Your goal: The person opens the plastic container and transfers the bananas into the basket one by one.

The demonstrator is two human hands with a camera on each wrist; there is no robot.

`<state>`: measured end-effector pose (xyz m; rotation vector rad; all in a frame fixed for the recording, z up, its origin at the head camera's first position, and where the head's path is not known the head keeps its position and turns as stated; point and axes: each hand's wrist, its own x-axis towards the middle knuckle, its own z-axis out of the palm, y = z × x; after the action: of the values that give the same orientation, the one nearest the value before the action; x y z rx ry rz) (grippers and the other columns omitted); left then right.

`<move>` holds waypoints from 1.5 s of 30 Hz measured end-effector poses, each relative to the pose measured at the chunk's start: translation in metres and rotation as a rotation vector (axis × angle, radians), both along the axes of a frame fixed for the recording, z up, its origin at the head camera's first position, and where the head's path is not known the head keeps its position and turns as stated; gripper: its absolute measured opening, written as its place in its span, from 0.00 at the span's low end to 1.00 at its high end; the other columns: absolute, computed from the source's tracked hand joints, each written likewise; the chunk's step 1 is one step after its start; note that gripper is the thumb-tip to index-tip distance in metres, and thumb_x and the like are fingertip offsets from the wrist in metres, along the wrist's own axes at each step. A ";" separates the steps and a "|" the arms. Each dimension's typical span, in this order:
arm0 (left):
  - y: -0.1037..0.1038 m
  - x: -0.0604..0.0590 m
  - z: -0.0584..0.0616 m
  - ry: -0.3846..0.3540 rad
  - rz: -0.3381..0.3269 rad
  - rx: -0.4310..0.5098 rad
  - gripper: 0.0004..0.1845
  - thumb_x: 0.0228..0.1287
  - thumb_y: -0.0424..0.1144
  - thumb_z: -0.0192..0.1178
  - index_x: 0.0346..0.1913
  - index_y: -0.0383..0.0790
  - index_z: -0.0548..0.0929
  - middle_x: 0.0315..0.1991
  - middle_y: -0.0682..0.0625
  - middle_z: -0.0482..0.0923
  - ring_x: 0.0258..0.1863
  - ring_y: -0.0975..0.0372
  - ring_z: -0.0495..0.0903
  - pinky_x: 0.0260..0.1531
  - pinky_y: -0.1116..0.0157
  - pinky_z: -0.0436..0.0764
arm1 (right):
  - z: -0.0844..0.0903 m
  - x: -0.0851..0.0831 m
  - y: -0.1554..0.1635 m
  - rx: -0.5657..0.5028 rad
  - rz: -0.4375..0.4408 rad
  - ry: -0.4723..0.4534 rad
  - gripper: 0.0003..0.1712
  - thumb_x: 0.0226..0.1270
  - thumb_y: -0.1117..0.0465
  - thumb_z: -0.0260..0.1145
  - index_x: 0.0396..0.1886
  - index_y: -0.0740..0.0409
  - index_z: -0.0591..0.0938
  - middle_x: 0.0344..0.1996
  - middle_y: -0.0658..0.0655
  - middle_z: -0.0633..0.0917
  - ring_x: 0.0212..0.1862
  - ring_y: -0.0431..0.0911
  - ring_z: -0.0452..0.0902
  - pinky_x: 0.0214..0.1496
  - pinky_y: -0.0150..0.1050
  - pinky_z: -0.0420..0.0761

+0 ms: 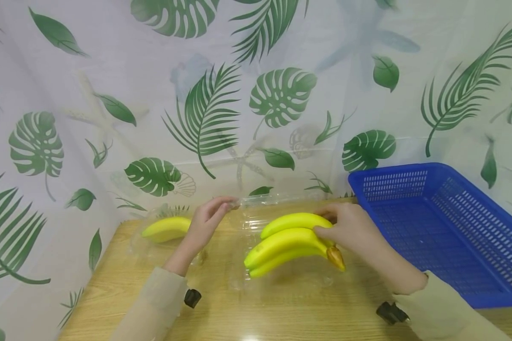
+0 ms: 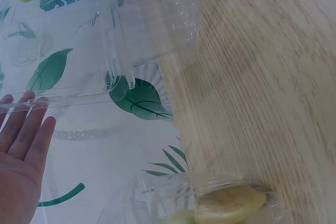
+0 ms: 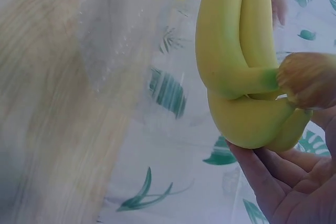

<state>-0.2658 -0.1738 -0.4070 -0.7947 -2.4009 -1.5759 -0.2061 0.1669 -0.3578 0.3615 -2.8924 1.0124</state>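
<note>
- The right hand [image 1: 350,232] has its fingers curled round the stem end of a bunch of three yellow plastic-looking bananas [image 1: 288,241], gripping it just above an open clear plastic clamshell box [image 1: 281,279] that sits near the middle of the pale wooden table [image 1: 222,312].
- The left hand [image 1: 209,220] pinches the raised clear lid [image 1: 256,201] of that box at about 11 o'clock from the bunch; the left wrist view shows its fingers [image 2: 26,129] lying nearly straight along the lid edge.
- Risk, as I judge it: the thin lid could slip from that light pinch and drop onto the bunch, or the light box could slide if the bananas catch its rim.
- The bunch looks glossy, curved and smooth, with a brown stem knob [image 3: 307,80] and green tinges near the neck.
- A single yellow banana [image 1: 166,228] lies in another clear box at 9 o'clock; a blue plastic mesh basket [image 1: 448,227] stands at 3 o'clock.
</note>
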 end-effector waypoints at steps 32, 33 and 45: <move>-0.002 0.004 0.005 -0.003 0.006 -0.014 0.18 0.84 0.35 0.49 0.64 0.28 0.81 0.59 0.32 0.86 0.59 0.40 0.86 0.68 0.48 0.84 | 0.022 0.009 0.065 0.066 -0.087 -0.029 0.28 0.72 0.49 0.72 0.63 0.61 0.86 0.53 0.65 0.91 0.54 0.60 0.83 0.53 0.59 0.85; -0.002 0.004 0.006 -0.003 0.003 -0.014 0.18 0.84 0.35 0.49 0.64 0.28 0.81 0.59 0.32 0.86 0.60 0.40 0.86 0.68 0.49 0.84 | 0.022 0.010 0.067 0.064 -0.089 -0.031 0.28 0.72 0.49 0.72 0.63 0.62 0.85 0.53 0.65 0.91 0.54 0.60 0.83 0.52 0.59 0.85; -0.002 0.005 0.006 -0.007 -0.001 -0.011 0.18 0.84 0.34 0.49 0.64 0.27 0.81 0.60 0.31 0.85 0.59 0.40 0.86 0.68 0.47 0.83 | 0.026 0.015 0.095 0.097 -0.127 -0.022 0.30 0.73 0.47 0.70 0.64 0.63 0.84 0.54 0.68 0.90 0.56 0.66 0.83 0.52 0.65 0.82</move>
<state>-0.2604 -0.1754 -0.4011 -0.7939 -2.4165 -1.5706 -0.1914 0.2623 -0.3315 0.1699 -2.9477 0.8652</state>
